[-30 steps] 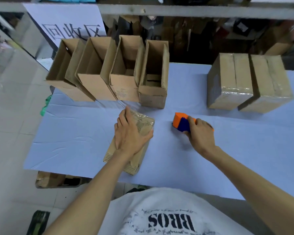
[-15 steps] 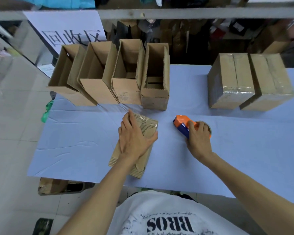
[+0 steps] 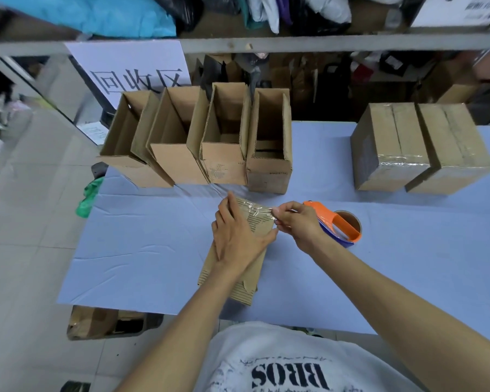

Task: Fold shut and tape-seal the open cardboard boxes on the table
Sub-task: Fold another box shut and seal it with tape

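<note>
Your left hand (image 3: 238,239) lies spread flat on the box (image 3: 259,226). Your right hand (image 3: 297,224) seems to pinch tape (image 3: 255,207) at its corner.

Single wide-angle view from the person's head, facing forward and down onto the table (image 3: 142,250); left hand (image 3: 236,239) and right hand (image 3: 299,226) lie close, near centre; shelf rail (image 3: 337,42) crosses the top.

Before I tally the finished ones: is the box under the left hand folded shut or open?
Shut: the box has flaps flat under the left hand; clear tape crosses its far end, pinched by the right hand.
</note>
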A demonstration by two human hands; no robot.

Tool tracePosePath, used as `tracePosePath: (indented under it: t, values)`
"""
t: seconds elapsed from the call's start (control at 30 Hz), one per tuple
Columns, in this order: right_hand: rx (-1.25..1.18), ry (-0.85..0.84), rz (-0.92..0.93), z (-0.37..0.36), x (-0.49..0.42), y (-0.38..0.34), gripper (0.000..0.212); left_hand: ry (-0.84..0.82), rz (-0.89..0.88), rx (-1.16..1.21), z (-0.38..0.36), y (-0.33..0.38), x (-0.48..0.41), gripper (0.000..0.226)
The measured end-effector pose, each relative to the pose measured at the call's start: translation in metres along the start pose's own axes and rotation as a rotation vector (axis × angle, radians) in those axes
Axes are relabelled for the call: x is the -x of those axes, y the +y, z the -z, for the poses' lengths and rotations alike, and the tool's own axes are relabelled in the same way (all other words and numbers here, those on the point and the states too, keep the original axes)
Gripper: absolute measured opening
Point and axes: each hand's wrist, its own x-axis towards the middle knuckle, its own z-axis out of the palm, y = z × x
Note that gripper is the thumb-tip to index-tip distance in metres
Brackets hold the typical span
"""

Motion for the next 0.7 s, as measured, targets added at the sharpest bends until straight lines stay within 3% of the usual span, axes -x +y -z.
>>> tracePosePath:
  t: [0.13,0.2,0.3,0.47,0.57,0.7]
  values:
    - [0.02,0.055,-0.121,0.005,-0.005,0.004,0.024,-0.073,0.094,0.131,0.008,0.004,-0.008,0.125]
    - [0.008,0.093,-0.119,0.005,-0.005,0.005,0.023,-0.126,0.19,0.24,0.013,0.005,-0.015,0.111]
    - [0.098,0.21,0.023,0.0,-0.002,0.002,0.021,-0.157,0.254,0.304,0.016,0.002,-0.02,0.086]
    - [0.283,0.3,0.189,-0.002,0.01,-0.007,0.014,-0.078,0.271,0.348,0.014,0.003,-0.017,0.058]
    - [0.201,0.302,0.138,0.002,0.016,-0.01,0.012,0.007,0.192,0.357,0.019,0.005,-0.015,0.029]
    - [0.086,0.295,0.184,0.007,0.028,-0.03,0.01,0.12,0.127,0.541,0.035,0.013,-0.013,0.016]
